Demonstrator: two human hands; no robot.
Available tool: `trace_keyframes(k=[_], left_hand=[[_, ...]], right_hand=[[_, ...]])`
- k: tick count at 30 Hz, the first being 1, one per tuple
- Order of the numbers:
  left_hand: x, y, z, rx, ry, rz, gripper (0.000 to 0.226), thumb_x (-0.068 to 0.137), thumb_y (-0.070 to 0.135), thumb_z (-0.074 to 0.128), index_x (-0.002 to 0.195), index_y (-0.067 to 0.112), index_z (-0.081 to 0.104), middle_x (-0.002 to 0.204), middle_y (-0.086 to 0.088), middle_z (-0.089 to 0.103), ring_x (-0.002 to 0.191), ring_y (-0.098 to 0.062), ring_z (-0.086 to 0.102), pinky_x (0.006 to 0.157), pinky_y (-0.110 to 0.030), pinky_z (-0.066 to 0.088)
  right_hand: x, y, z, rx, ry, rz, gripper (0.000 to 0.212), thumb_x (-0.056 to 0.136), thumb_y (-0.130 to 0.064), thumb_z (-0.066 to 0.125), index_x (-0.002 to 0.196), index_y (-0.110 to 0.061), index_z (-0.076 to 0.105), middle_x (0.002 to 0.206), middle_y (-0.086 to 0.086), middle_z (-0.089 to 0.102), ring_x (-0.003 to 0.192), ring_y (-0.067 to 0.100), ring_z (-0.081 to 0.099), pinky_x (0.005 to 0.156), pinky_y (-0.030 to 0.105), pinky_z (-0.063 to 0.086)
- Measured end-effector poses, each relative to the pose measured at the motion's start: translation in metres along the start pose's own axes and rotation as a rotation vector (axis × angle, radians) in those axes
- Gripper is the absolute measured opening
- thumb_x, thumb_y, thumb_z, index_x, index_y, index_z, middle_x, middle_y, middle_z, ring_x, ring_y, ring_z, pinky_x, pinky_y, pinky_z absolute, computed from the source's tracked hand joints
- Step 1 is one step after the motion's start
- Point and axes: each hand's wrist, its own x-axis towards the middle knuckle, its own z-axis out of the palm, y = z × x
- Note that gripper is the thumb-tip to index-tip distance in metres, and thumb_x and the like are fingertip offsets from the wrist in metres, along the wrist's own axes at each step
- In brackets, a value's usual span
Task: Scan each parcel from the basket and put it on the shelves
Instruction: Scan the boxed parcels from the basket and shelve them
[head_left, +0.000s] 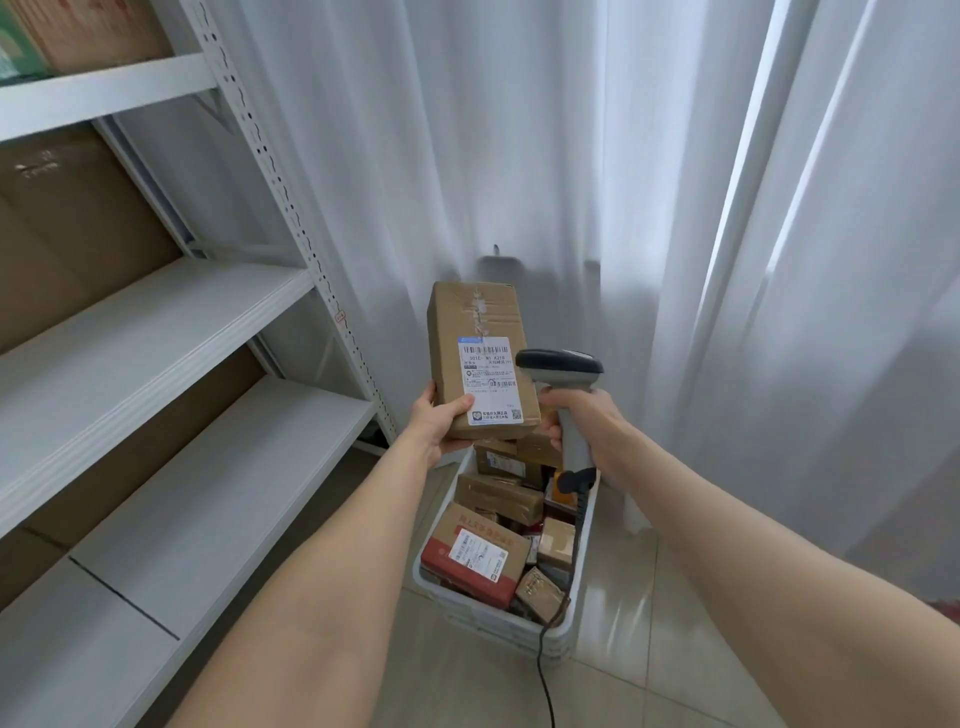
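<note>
Left hand (441, 421) grips the lower end of a brown parcel (475, 322), thumb on its face beside the white label (491, 382), holding it upright above the basket (488, 621) of other parcels. Right hand (582, 421) is wrapped round the scanner (563, 364) handle, its head just right of the label. For a clean read, I judge, aim the head squarely at the barcode and keep the thumb off it. White shelves (156, 322) stand at left.

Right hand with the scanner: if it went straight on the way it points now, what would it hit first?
Most likely the parcel held by the left hand; the scanner in the right hand aims at its right edge, close by, though depth is unclear.
</note>
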Motion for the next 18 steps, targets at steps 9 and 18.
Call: trace_keyframes(k=[9, 18], left_hand=[[-0.002, -0.001, -0.004, -0.012, -0.003, -0.005, 0.053, 0.090, 0.011, 0.063, 0.137, 0.025, 0.041, 0.101, -0.003, 0.067, 0.086, -0.022, 0.066, 0.061, -0.042, 0.055], [-0.003, 0.005, -0.015, 0.001, 0.036, 0.015, 0.051, 0.091, 0.011, 0.063, 0.137, 0.022, 0.043, 0.102, -0.002, 0.067, 0.084, -0.021, 0.065, 0.060, -0.041, 0.055]], right_hand=[[-0.008, -0.010, 0.023, -0.080, 0.051, 0.064, 0.019, 0.089, -0.014, 0.065, 0.104, -0.005, 0.057, 0.066, 0.009, 0.060, 0.052, 0.015, 0.051, 0.052, 0.027, 0.048], [-0.014, -0.017, 0.029, -0.149, -0.032, 0.079, 0.020, 0.088, -0.018, 0.065, 0.104, -0.008, 0.058, 0.060, 0.004, 0.060, 0.048, 0.011, 0.052, 0.048, 0.022, 0.048]])
